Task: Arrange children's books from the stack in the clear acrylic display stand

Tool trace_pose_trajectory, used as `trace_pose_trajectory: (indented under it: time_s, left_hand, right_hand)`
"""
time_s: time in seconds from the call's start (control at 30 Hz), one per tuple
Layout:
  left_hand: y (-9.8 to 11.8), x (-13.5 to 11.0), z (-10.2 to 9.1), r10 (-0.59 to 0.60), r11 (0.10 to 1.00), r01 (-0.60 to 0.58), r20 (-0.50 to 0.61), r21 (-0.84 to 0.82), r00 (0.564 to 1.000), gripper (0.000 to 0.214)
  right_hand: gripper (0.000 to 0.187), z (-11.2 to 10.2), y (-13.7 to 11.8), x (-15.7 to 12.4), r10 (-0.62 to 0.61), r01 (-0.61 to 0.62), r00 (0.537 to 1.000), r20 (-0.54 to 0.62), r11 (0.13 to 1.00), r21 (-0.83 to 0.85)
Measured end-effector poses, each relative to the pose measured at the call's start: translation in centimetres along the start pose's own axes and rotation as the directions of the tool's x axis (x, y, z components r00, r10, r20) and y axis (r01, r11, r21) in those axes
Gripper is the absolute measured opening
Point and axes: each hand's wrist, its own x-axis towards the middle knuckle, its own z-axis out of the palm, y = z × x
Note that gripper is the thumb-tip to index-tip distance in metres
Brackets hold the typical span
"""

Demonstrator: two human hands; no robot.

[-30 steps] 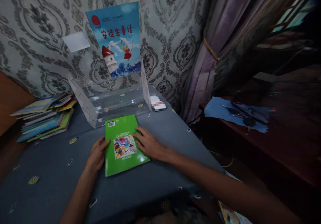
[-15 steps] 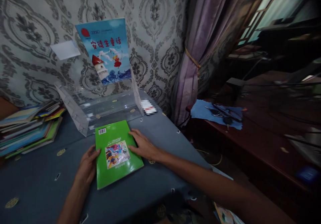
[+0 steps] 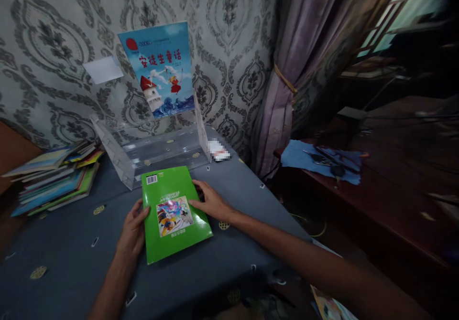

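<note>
A green book [image 3: 175, 215] with a picture panel and a barcode is held low over the dark cloth-covered table, its printed lettering upside down to me. My left hand [image 3: 134, 224] grips its left edge, thumb on the cover. At the right edge, my right hand [image 3: 215, 203] has its thumb on the cover and its fingers partly hidden at the side and beneath. Beyond the book stands a clear plastic rack [image 3: 114, 155]. A blue storybook [image 3: 163, 71] with red Chinese characters stands upright at the rack's back.
To the left lies an uneven stack of books [image 3: 59, 184]. A small white item [image 3: 218, 150], blurred out, sits right of the rack. White paper [image 3: 103, 69] is on the patterned wall. Past the table's right edge, a blue cloth [image 3: 297, 155] with tools lies on a dark red surface.
The scene has shifted slightly right and up in my view. The green book seems a little more tilted, and my right fingers reach further around its right edge.
</note>
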Motion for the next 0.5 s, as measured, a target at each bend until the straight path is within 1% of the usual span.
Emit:
trace_pose_trajectory:
  time_s: [0.07,0.17,0.2,0.27,0.37,0.43,0.5]
  left_hand:
    - [0.1,-0.1,0.1,0.017,1.000,-0.017,0.016,-0.008,1.000,0.057]
    - [0.3,-0.3,0.0,0.039,0.999,-0.038,0.060,-0.015,0.997,0.056]
    - [0.3,-0.3,-0.1,0.043,0.999,-0.042,0.070,-0.015,0.997,0.056]
    - [0.2,-0.3,-0.2,0.046,0.999,-0.044,0.078,-0.017,0.996,0.058]
    - [0.2,0.1,-0.1,0.039,0.999,-0.037,0.100,-0.026,0.994,0.059]
    - [0.3,0.4,0.2,0.041,0.999,-0.038,0.121,-0.026,0.992,0.059]
    - [0.5,0.8,0.7,0.061,0.998,-0.060,0.131,-0.014,0.989,0.058]
  right_hand:
    - [0.071,0.0,0.4,0.3,0.030,-0.029,1.000,-0.006,0.994,0.107]
    - [0.077,-0.2,0.7,0.7,0.143,-0.134,0.990,-0.011,0.953,0.271]
    - [0.076,-0.3,0.7,0.8,0.178,-0.171,0.984,0.010,0.930,0.324]
    - [0.067,-0.6,0.5,0.9,0.213,-0.232,0.973,0.092,0.880,0.414]
    - [0.050,-1.0,-0.1,0.9,0.193,-0.268,0.961,0.198,0.824,0.498]
    - [0.047,-1.2,-0.6,1.0,0.174,-0.257,0.963,0.204,0.811,0.525]
    - [0.046,-1.4,-1.1,1.3,0.153,-0.222,0.973,0.171,0.818,0.531]
